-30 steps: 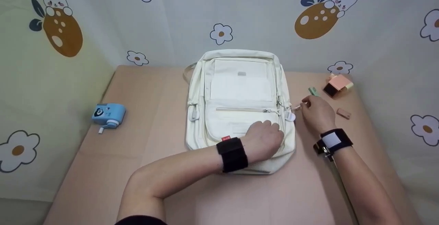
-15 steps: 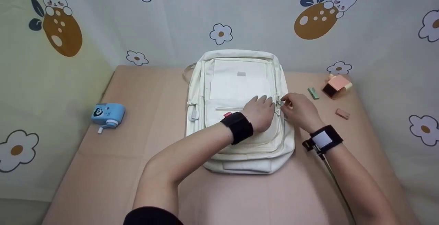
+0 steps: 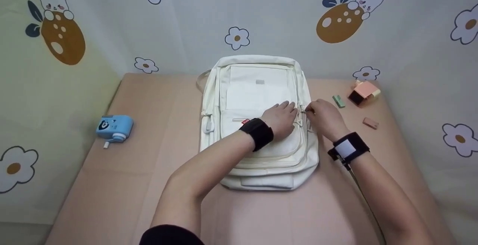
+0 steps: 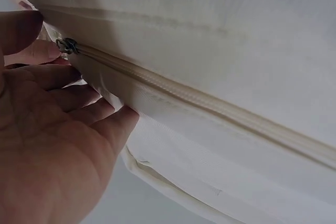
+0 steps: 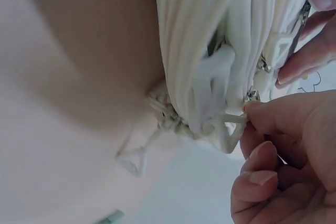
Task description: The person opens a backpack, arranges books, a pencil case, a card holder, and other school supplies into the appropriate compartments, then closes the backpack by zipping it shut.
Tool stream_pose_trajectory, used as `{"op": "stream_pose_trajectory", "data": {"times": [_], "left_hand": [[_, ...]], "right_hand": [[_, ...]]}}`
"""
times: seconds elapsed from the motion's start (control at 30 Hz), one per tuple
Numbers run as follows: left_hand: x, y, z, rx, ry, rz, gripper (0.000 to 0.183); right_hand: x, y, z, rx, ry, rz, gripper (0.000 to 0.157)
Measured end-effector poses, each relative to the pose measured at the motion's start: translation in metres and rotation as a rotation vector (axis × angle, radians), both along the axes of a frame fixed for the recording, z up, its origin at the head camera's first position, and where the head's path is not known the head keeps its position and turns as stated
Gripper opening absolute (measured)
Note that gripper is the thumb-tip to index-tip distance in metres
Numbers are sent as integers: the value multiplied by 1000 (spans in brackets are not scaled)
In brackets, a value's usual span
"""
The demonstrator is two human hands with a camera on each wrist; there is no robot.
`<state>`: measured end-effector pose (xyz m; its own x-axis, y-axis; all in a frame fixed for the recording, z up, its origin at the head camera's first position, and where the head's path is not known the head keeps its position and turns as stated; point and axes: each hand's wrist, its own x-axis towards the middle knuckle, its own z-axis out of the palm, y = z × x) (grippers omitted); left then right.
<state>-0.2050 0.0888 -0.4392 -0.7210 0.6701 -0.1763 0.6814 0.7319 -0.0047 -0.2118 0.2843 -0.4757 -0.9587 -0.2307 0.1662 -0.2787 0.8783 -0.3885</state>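
A cream backpack (image 3: pixel 261 92) lies front side up on the table, its top toward the back wall. My right hand (image 3: pixel 326 118) is at the pack's right side and pinches a zipper pull (image 5: pixel 236 120) between thumb and forefinger. The pull hangs from a metal slider (image 5: pixel 252 96) close to those fingertips. My left hand (image 3: pixel 280 121) rests on the pack's front with its fingers extended, just left of the right hand. In the left wrist view its fingertips touch the fabric below a zipper (image 4: pixel 178 93), near a dark metal slider (image 4: pixel 67 45).
A blue crank-handled gadget (image 3: pixel 115 125) stands at the table's left edge. Right of the pack lie a small green block (image 3: pixel 338 101), a brownish-pink block (image 3: pixel 370 123) and a pink boxy object (image 3: pixel 366 90). A patterned curtain (image 3: pixel 198 21) closes off the back.
My right hand has come left from beside the pack to its side zipper. The left hand has moved up the pack's front, its fingers straightening. The backpack stays in place.
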Motion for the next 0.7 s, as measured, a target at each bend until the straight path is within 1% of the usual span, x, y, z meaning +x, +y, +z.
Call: {"op": "stream_pose_trajectory", "data": {"times": [0.1,0.27,0.47,0.7], "left_hand": [[-2,0,1,3,-23,12,58],[-1,2,0,24,-24,20,57],[1,3,0,-9,-8,29,55],[-1,4,1,-19,29,23,53]], "right_hand": [[0,-2,1,15,22,-10,13],[3,-4,-2,-8,0,-14,14],[5,-5,-6,49,53,3,15],[3,-7,-6,12,85,0,14]]}}
